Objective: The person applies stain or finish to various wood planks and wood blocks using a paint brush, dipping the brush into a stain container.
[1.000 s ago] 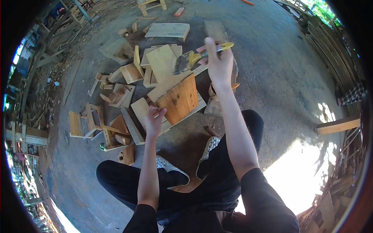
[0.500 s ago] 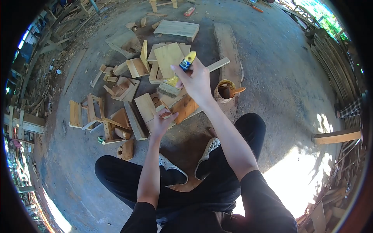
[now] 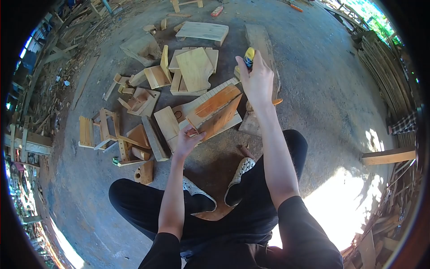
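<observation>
My left hand (image 3: pixel 189 140) grips the near left end of a wooden board (image 3: pixel 217 110), tilted up on its edge with an orange-brown stained face. My right hand (image 3: pixel 257 78) is closed around a paintbrush (image 3: pixel 249 58) with a yellow and blue handle, up and to the right of the board. The brush's bristles are mostly hidden, with a pale bit showing left of the hand. Behind my right wrist the paint can is largely hidden, and an orange handle (image 3: pixel 277 101) sticks out on its right. Pale wooden pieces (image 3: pixel 168 124) lie under and beside the stained board.
Small wooden frames (image 3: pixel 107 127) and a dark-edged block (image 3: pixel 155 139) lie to the left. Beyond are a notched pale board (image 3: pixel 195 69), a low bench-like piece (image 3: pixel 202 31) and a long plank (image 3: pixel 257 40). A beam (image 3: pixel 389 156) juts in from the right.
My right hand and the brush have moved right and up, away from the board, to above the can. The board's stained edge is now uncovered, still in my left hand.
</observation>
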The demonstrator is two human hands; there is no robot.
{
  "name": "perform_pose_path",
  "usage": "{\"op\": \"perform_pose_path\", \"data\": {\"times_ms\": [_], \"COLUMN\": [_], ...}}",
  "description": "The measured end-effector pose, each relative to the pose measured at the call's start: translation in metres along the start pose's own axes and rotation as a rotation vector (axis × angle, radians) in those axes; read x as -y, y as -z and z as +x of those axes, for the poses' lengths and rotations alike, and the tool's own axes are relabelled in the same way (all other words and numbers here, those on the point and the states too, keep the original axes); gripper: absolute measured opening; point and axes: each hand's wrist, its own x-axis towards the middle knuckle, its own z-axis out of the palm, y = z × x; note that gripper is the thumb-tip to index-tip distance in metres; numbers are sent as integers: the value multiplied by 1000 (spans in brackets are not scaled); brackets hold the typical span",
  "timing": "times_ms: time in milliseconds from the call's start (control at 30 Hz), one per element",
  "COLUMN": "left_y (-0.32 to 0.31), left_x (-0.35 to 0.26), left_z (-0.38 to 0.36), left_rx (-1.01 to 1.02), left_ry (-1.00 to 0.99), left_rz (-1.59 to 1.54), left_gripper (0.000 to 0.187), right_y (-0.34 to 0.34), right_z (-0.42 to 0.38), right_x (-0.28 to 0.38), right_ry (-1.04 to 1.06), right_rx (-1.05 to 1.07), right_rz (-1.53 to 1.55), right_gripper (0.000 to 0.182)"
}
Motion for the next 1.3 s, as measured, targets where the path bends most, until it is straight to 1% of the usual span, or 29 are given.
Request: {"op": "perform_pose_path", "data": {"times_ms": [33,67,133,167,233,267,333,367,433,467,500,567,633,700,767,800,833,900,933,967,1033,1067,1100,1167,1200,1233,1267,1300], "left_y": [-1,-2,-3,-3,0,-1,-2,-3,-3,-3,-3,0,-1,-4,-4,-4,-3,-3,-4,-5,-6,-5,-5,-3,1,1,-2,-14], "left_x": [1,2,2,1,1,1,2,2,5,7,8,11,-1,-4,-4,-4,-5,-6,-7,-8,-6,-4,-4,2,11,5,1,-25], "left_z": [0,0,1,3,2,2,3,3,5,6,7,4,1,0,1,1,1,-1,-1,0,2,2,2,5,7,7,6,1], "left_rx": [-9,-8,1,4,15,15,18,20,37,38,37,36,34,26,16,6,-4,-17,-26,-25,-42,-42,-34,-19,5,27,27,-87], "left_ry": [2,2,36,35,15,15,-2,-2,-87,-87,-77,-62,23,16,6,-2,-8,23,53,51,-20,-18,5,31,-17,-65,-65,-200], "left_rz": [16,14,6,6,49,50,4,4,-71,-70,-83,-93,-57,-76,-94,-31,32,25,17,16,52,52,-7,-66,-10,47,48,-14], "left_gripper": [34,34,37,37,34,34,34,34,33,33,33,32,32,32,31,31,31,32,32,32,31,31,31,32,31,31,31,30], "right_y": [3,3,-2,-6,-15,-20,-27,-27,-27,-35,-37,-43,-43,-32,-13,-7,0,12,15,17,13,5,-1,-5,-11,-18,-22,-21], "right_z": [0,-2,-8,-13,-26,-33,-44,-50,-55,-59,-58,-55,-42,-29,-12,-6,-4,0,-1,-2,-7,-15,-22,-35,-44,-52,-58,-61], "right_x": [1,3,13,18,34,43,63,71,85,84,82,76,52,29,19,9,8,8,10,14,26,27,35,59,69,79,86,92], "right_ry": [107,107,106,106,240,239,324,323,193,96,95,-153,-306,-322,-265,-163,-162,113,54,55,57,138,271,338,334,430,525,524], "right_rx": [-23,-22,119,117,246,245,281,280,377,424,423,360,330,244,199,199,200,98,153,152,345,391,394,535,535,485,434,433], "right_rz": [-85,-88,38,36,145,146,258,256,457,591,592,733,736,682,509,346,348,51,54,53,116,114,131,138,138,230,323,324], "right_gripper": [30,30,31,31,32,32,39,39,39,38,38,30,27,27,27,30,30,32,35,35,36,34,31,29,29,28,28,28]}}
